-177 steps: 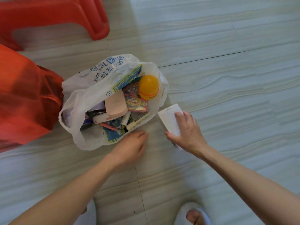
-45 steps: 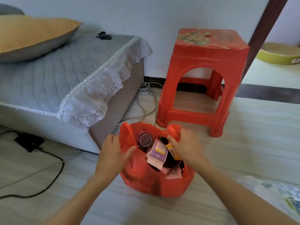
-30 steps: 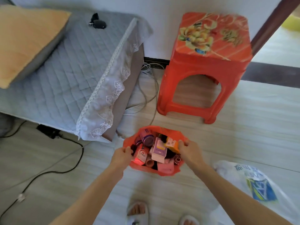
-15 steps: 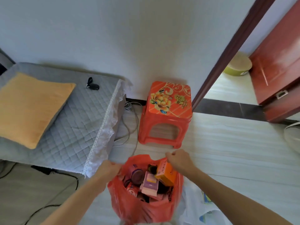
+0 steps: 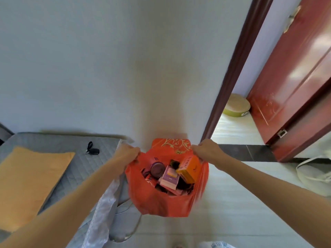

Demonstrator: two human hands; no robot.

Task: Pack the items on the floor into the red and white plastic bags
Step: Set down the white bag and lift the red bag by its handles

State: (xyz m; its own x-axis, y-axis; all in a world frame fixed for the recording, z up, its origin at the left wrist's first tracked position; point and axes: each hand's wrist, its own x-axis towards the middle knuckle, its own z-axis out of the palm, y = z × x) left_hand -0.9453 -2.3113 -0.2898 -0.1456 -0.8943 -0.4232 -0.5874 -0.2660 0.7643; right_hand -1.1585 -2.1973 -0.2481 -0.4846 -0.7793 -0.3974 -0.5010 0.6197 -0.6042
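Thin red plastic bag (image 5: 161, 203) of small boxes hangs above pale floor (image 5: 232, 203), left hand (image 5: 127, 153) and right hand (image 5: 206, 152) fingers pinching its handles.

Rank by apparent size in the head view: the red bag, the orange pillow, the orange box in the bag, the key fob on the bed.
1. orange pillow
2. red bag
3. orange box
4. key fob

The bag hangs nearer the camera, so true sizes stay unsure.

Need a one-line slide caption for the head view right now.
Both hands, left hand and right hand, hold the packed red bag open by its handles.
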